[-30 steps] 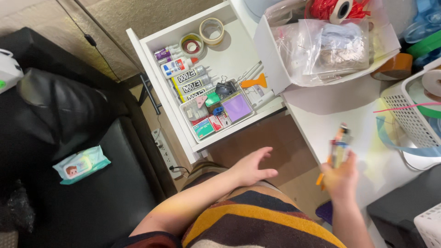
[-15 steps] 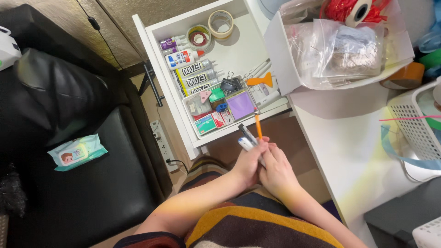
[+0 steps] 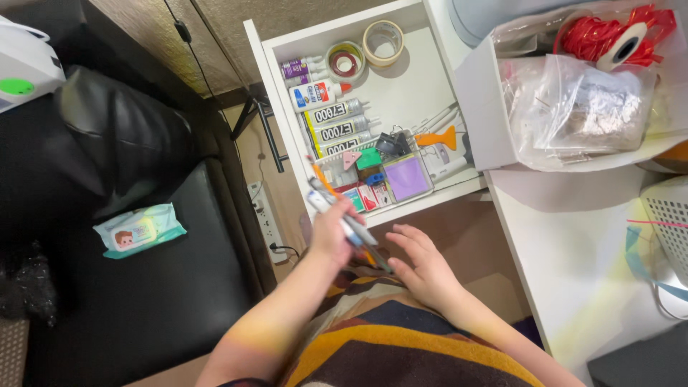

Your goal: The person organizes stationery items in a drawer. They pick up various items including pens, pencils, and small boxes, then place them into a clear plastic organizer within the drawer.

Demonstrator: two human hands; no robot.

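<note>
Bundle of pens (image 3: 342,215) clenched in left hand (image 3: 331,235) grip, right hand (image 3: 423,266) open, just beside.

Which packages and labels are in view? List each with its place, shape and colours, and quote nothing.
Soft teal wet-wipe pack: lying flat on the black seat, left.
Three grey glue tubes with black-and-white labels: side by side in the open white drawer.
White glue bottle, orange cap, blue label: above the tubes.
Clear crinkled plastic bags: in the white bin on the desk.
</note>
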